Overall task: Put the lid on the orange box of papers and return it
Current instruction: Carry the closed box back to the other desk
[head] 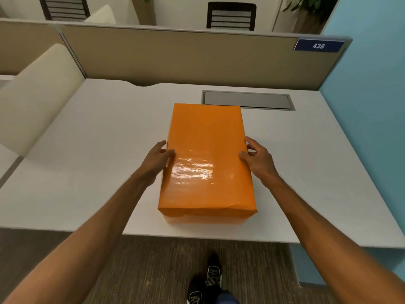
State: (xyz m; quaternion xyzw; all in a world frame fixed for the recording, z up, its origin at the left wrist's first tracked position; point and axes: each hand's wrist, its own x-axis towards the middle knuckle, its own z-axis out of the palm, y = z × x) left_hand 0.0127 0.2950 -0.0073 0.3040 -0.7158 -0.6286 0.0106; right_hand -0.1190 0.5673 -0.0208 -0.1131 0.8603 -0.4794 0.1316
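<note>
1. Glossy orange rectangular box [207, 159] sits lid-on at the middle of the white desk [92, 154], long axis running from 6 o'clock to 12 o'clock.
2. Left hand [156, 160] is pressed on the box's 9 o'clock side, thumb over the top edge, fingers spread and wrapped down the wall where they drop out of sight.
3. Right hand [258, 160] mirrors it at 3 o'clock, thumb on the lid, fingertips curled over the edge; neither hand is closed into a fist.
4. The papers inside cannot be seen at all; the lid's seam shows only along the near face.
5. The box's far corner hides part of the grey metal cable tray [247, 100] at 12 o'clock.
6. Both forearms are cut off by the bottom corners; black laced shoes [205, 281] are blurred at 6 o'clock.
7. The box's near end lies close to the desk's front edge.
8. Bare desktop runs wide at 9 o'clock and 3 o'clock; the beige partition panel [175, 55] with the blue "438" tag [318, 45] closes off 12 o'clock.
</note>
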